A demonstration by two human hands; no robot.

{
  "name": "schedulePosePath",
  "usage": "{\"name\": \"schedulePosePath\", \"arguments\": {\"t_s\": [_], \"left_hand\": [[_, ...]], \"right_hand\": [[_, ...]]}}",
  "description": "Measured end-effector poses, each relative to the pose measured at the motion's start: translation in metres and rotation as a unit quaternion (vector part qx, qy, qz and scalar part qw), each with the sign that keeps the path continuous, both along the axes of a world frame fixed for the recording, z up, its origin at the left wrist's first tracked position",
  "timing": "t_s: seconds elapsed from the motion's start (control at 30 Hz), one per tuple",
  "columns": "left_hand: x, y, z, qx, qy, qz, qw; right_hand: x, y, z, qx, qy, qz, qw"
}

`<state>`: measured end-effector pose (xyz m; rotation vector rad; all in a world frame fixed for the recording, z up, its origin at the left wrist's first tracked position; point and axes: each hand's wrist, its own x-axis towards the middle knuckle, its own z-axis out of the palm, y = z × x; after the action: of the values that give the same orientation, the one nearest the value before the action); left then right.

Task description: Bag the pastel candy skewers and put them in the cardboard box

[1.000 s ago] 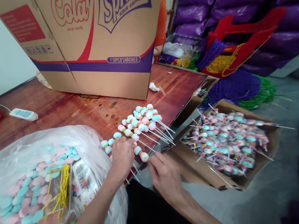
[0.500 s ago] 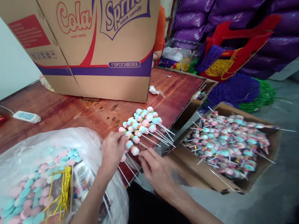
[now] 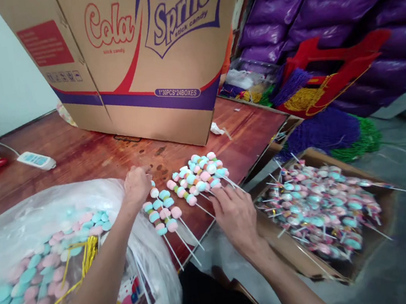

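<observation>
Three candy skewers (image 3: 162, 212) with pink, white and blue pieces lie side by side on the wooden table (image 3: 86, 156), their sticks pointing toward me. My left hand (image 3: 136, 184) sits at their top ends with its fingers curled down; what is in them is hidden. A pile of more skewers (image 3: 198, 174) lies just to the right. My right hand (image 3: 235, 214) rests at the table edge with fingers stretched out onto the pile's white sticks.
A clear plastic bag (image 3: 45, 214) of pastel candy discs with gold twist ties (image 3: 85, 254) lies under my left forearm. A big Cola/Sprite carton (image 3: 130, 61) stands behind. A low cardboard box (image 3: 320, 206) of wrapped skewers sits on the floor at right. A white power strip (image 3: 36, 160) lies at left.
The skewers I held between both hands now lie on the table. My left hand moved up to their tops and my right hand shifted right to the pile.
</observation>
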<state>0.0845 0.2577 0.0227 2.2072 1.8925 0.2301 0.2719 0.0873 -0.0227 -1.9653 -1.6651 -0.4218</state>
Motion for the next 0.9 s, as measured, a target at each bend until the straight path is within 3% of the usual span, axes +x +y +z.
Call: {"name": "schedulePosePath", "arguments": {"t_s": [0.13, 0.27, 0.37, 0.6, 0.9], "left_hand": [[0.031, -0.004, 0.003, 0.078, 0.018, -0.056, 0.995], [0.064, 0.000, 0.003, -0.016, -0.049, -0.182, 0.982], [0.077, 0.004, -0.004, -0.059, -0.060, -0.205, 0.975], [0.074, 0.011, -0.023, -0.031, -0.093, -0.218, 0.971], [0.068, 0.019, -0.024, -0.057, -0.113, -0.319, 0.939]], "right_hand": [[-0.001, -0.006, -0.007, 0.053, 0.121, 0.024, 0.991], [0.001, -0.025, -0.012, 0.102, 0.245, 0.047, 0.963], [0.002, -0.037, -0.013, 0.093, 0.293, 0.050, 0.950], [-0.005, -0.043, -0.012, 0.077, 0.356, 0.053, 0.930], [-0.006, -0.048, -0.015, 0.073, 0.383, 0.054, 0.919]]}}
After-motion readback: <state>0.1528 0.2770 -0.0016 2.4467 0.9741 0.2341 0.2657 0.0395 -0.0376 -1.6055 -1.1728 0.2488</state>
